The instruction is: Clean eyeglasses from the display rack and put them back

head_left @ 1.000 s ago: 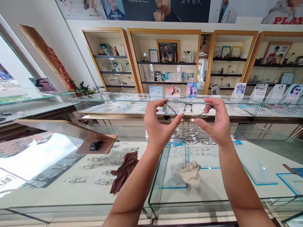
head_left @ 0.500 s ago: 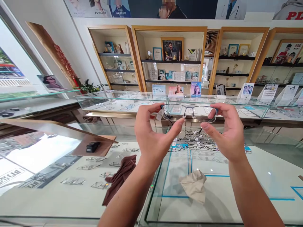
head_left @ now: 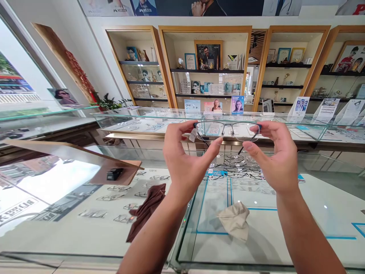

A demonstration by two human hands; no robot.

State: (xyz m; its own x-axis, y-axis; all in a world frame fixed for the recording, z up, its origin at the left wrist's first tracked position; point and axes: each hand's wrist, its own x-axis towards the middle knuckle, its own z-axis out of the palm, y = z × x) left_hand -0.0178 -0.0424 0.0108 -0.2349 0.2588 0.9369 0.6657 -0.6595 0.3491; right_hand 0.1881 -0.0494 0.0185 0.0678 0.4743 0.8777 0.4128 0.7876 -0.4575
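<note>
Glasses (head_left: 226, 129): a thin dark frame with clear lenses, held level in the air at the middle of the view, above the tabletop (head_left: 285, 228) and touching nothing but the two hands.
Left hand (head_left: 185, 160): its grip is closed on the left end of the glasses, thumb under the rim and fingers on top.
Right hand (head_left: 275, 160): its grip is closed on the right end in the same way.
Tag (head_left: 193, 135): small and white, hanging from the frame just beside the left fingers.
Tabletop: a glass showcase top with blue-edged mats under the glass.
Beige cloth (head_left: 235, 220): crumpled on the glass, below the hands.
Brown cloth (head_left: 148, 205): crumpled to the left of the beige one, well apart from it.
Frames (head_left: 230, 167): a heap of dark ones beyond the beige cloth, with more laid in rows inside the case at the left.
Panel (head_left: 57, 167): brown-edged and shiny, tilted at the left, with a black box (head_left: 114, 174) at its corner.
Rear counter (head_left: 142, 118): a second glass case across the room, with printed cards (head_left: 237, 104) standing on it.
Shelves (head_left: 205, 70): wood-framed bays on the back wall, holding pictures and small objects.
Plant (head_left: 108, 102): green, at the left end of the rear counter.
Posters (head_left: 199, 7): a row high on the wall.
</note>
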